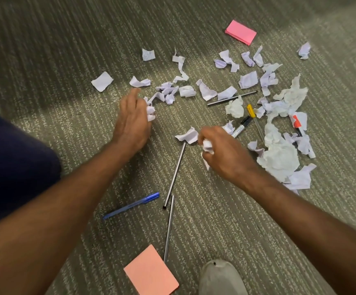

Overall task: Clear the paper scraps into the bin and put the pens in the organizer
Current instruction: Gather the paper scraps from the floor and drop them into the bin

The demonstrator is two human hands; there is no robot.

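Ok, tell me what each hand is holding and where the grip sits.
Left hand: crumpled paper scraps, bunched against the palm under curled fingers. Right hand: another crumpled scrap, clutched in its curled fingers. No pen is held.

Bare carpet [45, 60] far left — open; paper scraps [279, 150] w/ pens [242, 127] crowd right.

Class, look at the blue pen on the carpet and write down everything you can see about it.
The blue pen is a slim stick pen, apparently plastic, blue along its whole length, with what looks like a cap at its upper right end. It lies flat on the grey-green striped carpet, angled from lower left to upper right, near the person's left forearm. No hand touches it, and it sits just left of two thin dark pens without touching them.
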